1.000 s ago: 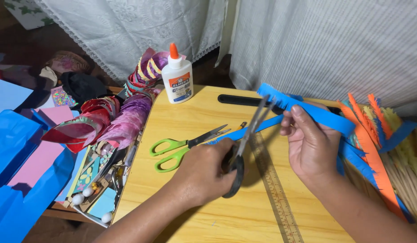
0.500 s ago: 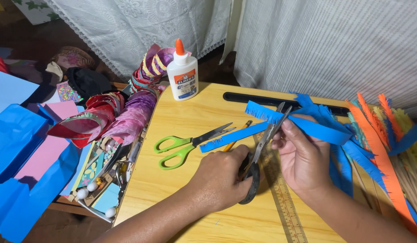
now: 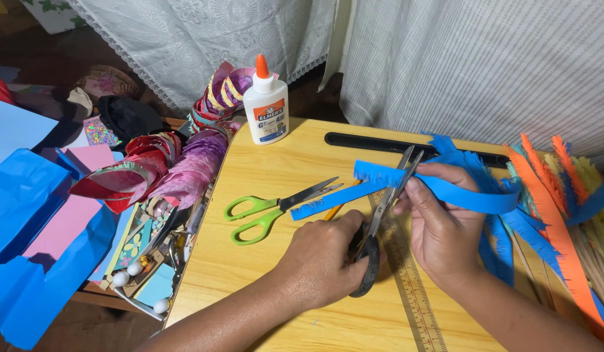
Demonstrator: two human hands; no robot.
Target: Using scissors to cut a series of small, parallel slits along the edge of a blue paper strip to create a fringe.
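Since half a second ago our blue paper strip [image 3: 445,189] has swung lower and flatter, and the black scissors [image 3: 380,215] have tipped more upright, their blades now at the strip's fringed end. Our left hand [image 3: 325,264] is closed around the black scissors' handles — blades only slightly apart, meeting the strip's lower edge. Our right hand [image 3: 442,228] pinches the strip between thumb and fingers, just right of the blades, holding it above the tabletop [image 3: 276,287].

We judge the strip to be very light and floppy: thin paper that bends under its own weight, creases easily, and tears at the fringe cuts if tugged. The uncut band along its top edge looks like the safest place to grip, close to the blades so it stays taut.

Left of the black scissors lie green-handled scissors [image 3: 269,212], closed; beyond those stands a white glue bottle [image 3: 265,101]. A clear ruler [image 3: 413,293] lies under the black scissors, and orange fringed strips [image 3: 550,215] lie to their right.
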